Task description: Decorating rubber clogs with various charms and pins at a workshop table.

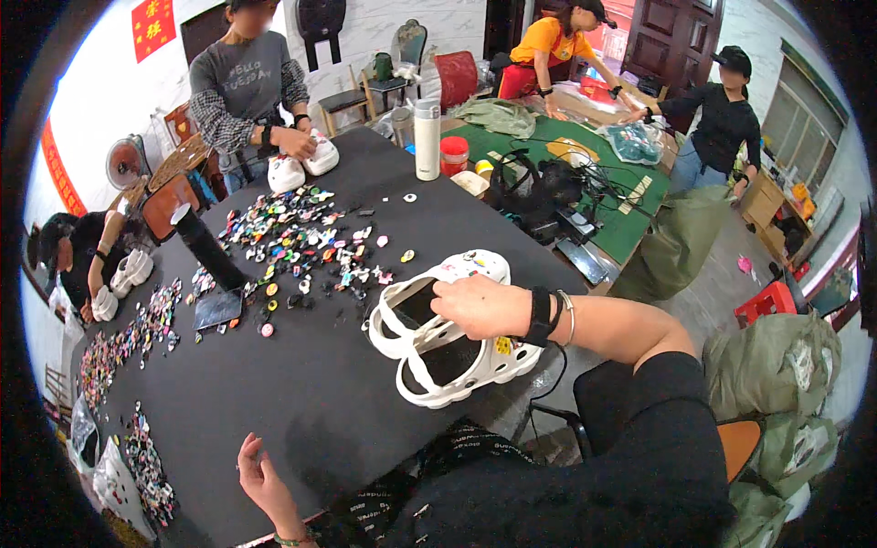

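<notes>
Two white clogs with black insoles lie side by side at the table's right edge. The far clog [477, 265] has small charms on its toe, and a yellow charm shows on the near clog [438, 395]. My right hand [484, 308] is over the pair, fingers curled down at the far clog's opening; the fingertips are partly hidden. Above the table's front edge my left hand [267, 484] is raised with its fingers apart, holding nothing. Many loose colourful shoe charms [301, 233] are spread across the dark table [301, 384] beyond the clogs.
A black cylinder [208, 247] and a phone [217, 310] stand among the charms. A white flask [427, 139] and red tub [454, 155] are at the far right, before a green table [630, 215] with cables. Co-workers stand around; one handles white clogs [301, 164]. Green sacks [767, 365] sit right.
</notes>
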A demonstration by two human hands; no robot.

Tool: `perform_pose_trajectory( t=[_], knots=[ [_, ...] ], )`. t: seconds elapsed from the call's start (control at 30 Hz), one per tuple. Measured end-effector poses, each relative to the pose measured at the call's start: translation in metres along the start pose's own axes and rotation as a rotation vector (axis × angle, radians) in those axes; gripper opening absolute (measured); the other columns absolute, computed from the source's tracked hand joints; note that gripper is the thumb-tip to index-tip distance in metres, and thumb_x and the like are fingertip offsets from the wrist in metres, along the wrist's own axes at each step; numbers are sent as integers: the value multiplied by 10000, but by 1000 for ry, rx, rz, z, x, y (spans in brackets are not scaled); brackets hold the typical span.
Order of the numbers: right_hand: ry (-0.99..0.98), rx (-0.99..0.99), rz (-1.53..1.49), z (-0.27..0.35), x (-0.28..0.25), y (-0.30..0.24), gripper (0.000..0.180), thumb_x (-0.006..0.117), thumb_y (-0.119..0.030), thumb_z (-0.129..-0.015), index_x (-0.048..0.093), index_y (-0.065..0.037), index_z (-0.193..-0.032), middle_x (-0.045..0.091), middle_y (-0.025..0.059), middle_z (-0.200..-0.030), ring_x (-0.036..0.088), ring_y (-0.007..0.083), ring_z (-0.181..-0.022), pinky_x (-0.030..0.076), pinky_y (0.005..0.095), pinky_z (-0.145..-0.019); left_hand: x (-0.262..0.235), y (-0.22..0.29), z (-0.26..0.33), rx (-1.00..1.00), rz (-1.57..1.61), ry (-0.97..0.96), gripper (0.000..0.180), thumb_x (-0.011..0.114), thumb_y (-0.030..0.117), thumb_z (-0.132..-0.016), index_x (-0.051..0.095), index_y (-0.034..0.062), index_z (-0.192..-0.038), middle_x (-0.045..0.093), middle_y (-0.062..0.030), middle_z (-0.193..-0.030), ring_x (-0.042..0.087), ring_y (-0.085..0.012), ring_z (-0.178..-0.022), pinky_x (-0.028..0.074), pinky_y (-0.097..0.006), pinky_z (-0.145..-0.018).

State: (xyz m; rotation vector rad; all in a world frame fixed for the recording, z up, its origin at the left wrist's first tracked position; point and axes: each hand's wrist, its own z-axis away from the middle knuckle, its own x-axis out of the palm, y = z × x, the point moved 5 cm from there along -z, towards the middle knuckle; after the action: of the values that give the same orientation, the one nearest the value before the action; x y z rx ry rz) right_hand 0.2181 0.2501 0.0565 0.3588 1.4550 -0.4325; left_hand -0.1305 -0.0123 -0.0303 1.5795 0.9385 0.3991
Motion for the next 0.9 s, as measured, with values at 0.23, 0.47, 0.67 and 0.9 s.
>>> perform_pose_trajectory(
  t=[0.23,0.47,0.67,0.9],
  knots=[
    [-98,-144,-326,17,-41,-8,679,747,-241,-800,424,-48,-1365,537,187,-1196,557,362,-1132,472,422,-928,21,-3,7,53,-221,-42,281,492,-99,-846,609,-16,-1088,549,-132,-1316,567,-222,-1122,464,-315,-916],
    [-52,-321,-38,31,-49,2,458,613,-20,-780,604,-188,-1206,395,193,-1452,607,362,-1102,530,450,-872,32,-6,18,159,-442,-90,308,538,-81,-827,608,-2,-1116,493,-166,-1379,509,-312,-1212,428,-385,-986],
    [-79,-375,77,29,-16,8,270,575,-77,-812,644,-151,-1062,405,197,-1465,657,343,-1024,552,441,-823,41,-2,24,218,-560,-101,297,553,-66,-825,616,19,-1102,481,-178,-1397,481,-356,-1245,407,-417,-1007],
    [-48,-372,261,16,-19,2,109,565,-149,-834,665,-134,-875,520,81,-905,627,254,-843,499,387,-714,45,3,24,183,-557,-98,273,574,-52,-826,617,26,-1083,473,-170,-1406,464,-351,-1263,400,-415,-1013]
  ],
)
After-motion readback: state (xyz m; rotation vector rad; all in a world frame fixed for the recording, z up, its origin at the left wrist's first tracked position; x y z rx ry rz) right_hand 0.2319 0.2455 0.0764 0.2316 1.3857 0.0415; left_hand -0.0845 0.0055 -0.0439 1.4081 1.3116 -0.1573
